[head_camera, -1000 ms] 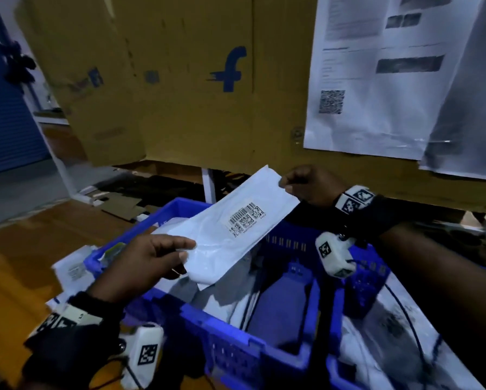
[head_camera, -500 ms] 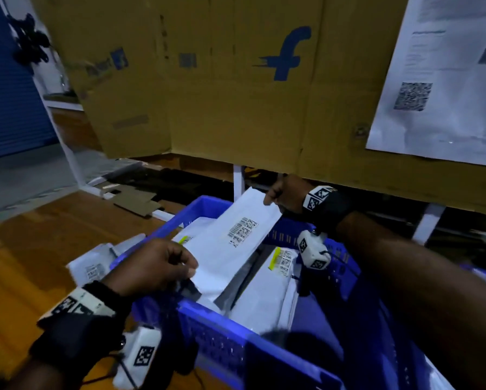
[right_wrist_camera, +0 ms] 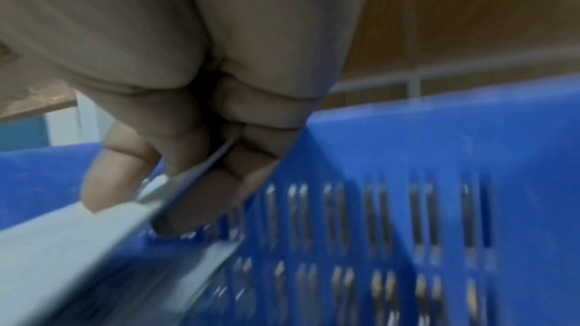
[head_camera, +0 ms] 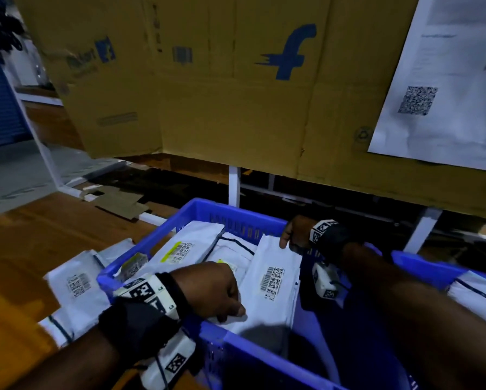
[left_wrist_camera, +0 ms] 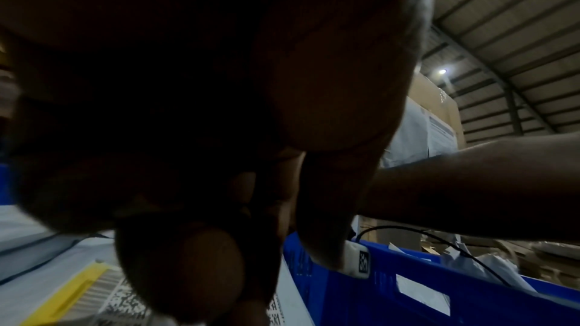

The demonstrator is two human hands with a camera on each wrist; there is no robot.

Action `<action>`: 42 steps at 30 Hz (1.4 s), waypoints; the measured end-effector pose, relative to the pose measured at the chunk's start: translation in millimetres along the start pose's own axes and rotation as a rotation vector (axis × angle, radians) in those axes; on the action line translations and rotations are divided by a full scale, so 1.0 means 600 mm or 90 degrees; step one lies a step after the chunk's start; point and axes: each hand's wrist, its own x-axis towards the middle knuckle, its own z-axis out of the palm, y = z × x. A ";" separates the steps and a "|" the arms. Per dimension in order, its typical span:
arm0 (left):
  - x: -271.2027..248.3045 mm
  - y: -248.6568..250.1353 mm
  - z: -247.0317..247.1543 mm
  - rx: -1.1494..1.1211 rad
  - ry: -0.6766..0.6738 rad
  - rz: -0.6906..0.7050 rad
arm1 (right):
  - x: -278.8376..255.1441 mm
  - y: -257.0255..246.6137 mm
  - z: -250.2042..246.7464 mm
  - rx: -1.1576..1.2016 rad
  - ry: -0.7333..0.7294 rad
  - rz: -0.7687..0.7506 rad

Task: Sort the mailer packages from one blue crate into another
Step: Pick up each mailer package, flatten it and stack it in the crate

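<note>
Head view: both hands hold one long white plastic mailer package with a barcode label [head_camera: 272, 280] low inside the blue plastic crate [head_camera: 230, 213], along its right side. The right hand [head_camera: 296, 232] pinches the mailer's far corner; in the right wrist view its thumb and curled fingers [right_wrist_camera: 251, 167] are clamped on the thin white edge, next to the crate's slotted wall [right_wrist_camera: 439, 207]. The left hand [head_camera: 208, 288] grips the near end, fingers curled onto it just inside the front rim. Other white mailers with yellow-edged labels [head_camera: 188, 249] lie flat in the crate beside it. More white mailers [head_camera: 78, 285] rest on the wooden bench [head_camera: 25, 249] left of the crate. A brown cardboard sheet with a blue letter f [head_camera: 222, 94] stands behind.
</note>
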 end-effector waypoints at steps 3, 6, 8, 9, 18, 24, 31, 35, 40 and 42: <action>0.008 -0.005 -0.001 0.030 0.011 -0.002 | 0.010 0.005 0.018 -0.010 -0.022 -0.002; 0.016 -0.010 0.001 0.057 0.021 0.001 | 0.015 0.008 0.031 -0.004 -0.036 -0.010; 0.022 -0.014 0.003 0.075 0.010 -0.003 | 0.015 0.009 0.035 -0.010 0.000 -0.010; 0.024 -0.015 0.004 0.082 -0.001 -0.006 | 0.015 0.010 0.035 -0.015 0.014 -0.012; 0.030 -0.029 0.009 0.117 -0.047 -0.031 | -0.010 -0.011 0.027 -0.134 0.047 -0.033; 0.031 -0.038 0.012 0.095 -0.052 -0.041 | -0.033 -0.016 0.031 -0.326 0.195 -0.058; 0.025 -0.024 0.005 0.098 -0.064 -0.064 | -0.046 -0.069 0.081 -0.411 -0.015 -0.147; 0.025 -0.023 0.005 0.097 -0.076 -0.071 | -0.052 -0.071 0.112 -0.404 0.011 -0.144; 0.024 -0.023 0.002 0.099 -0.069 -0.089 | -0.054 -0.073 0.110 -0.388 0.003 -0.131; 0.023 -0.025 0.000 0.096 -0.070 -0.097 | -0.056 -0.068 0.109 -0.379 0.012 -0.130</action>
